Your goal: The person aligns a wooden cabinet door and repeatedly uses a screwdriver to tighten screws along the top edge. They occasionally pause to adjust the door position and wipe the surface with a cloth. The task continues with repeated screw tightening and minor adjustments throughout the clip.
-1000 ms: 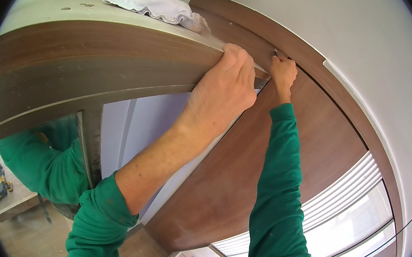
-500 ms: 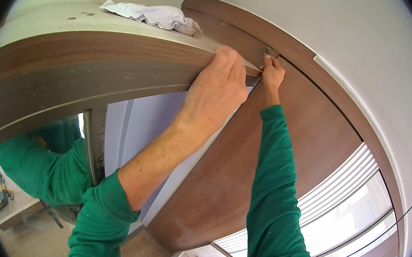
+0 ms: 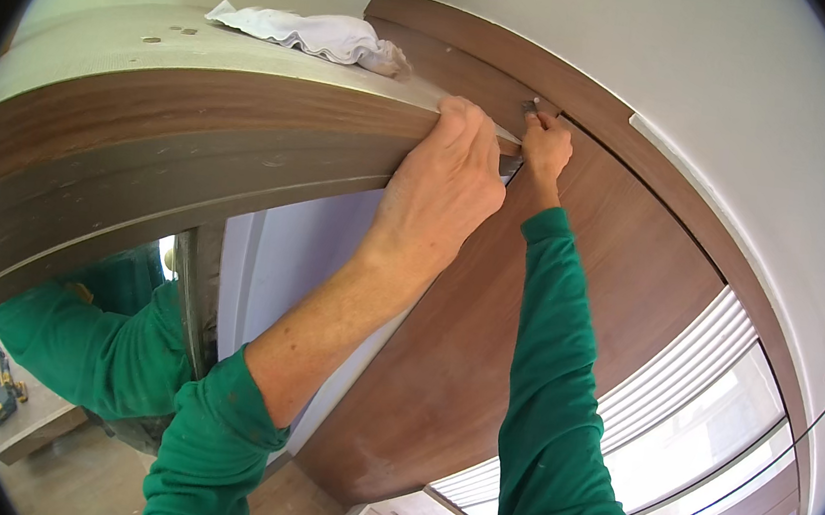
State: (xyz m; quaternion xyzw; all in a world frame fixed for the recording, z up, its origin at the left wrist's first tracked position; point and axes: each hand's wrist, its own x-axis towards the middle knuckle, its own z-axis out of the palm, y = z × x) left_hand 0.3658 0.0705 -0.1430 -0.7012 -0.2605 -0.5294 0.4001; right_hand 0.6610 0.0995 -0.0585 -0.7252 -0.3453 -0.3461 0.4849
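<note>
My left hand [image 3: 447,186] is closed over the brown wooden top edge [image 3: 198,94] of a tall cabinet, its fingers hooked over the upper side. Farther off and to the right, my right hand [image 3: 545,156] pinches a small metal piece [image 3: 530,107], too small to name. This piece lies against the brown wood strip [image 3: 453,61] just above the top corner of a large brown panel [image 3: 572,274]. On the pale cabinet top, behind my left hand, rests a crumpled white cloth [image 3: 305,35].
Below the cabinet's edge a mirror [image 3: 104,326] reflects a green sleeve and a surface with a yellow-and-black power tool [image 3: 3,401]. A window with white slatted blinds [image 3: 672,375] stands at lower right. A cable [image 3: 740,493] hangs near the right wall.
The cabinet edge, cloth and my left hand sit slightly farther right in view. My right hand stays almost in place, with the small metal piece at a different tilt.
</note>
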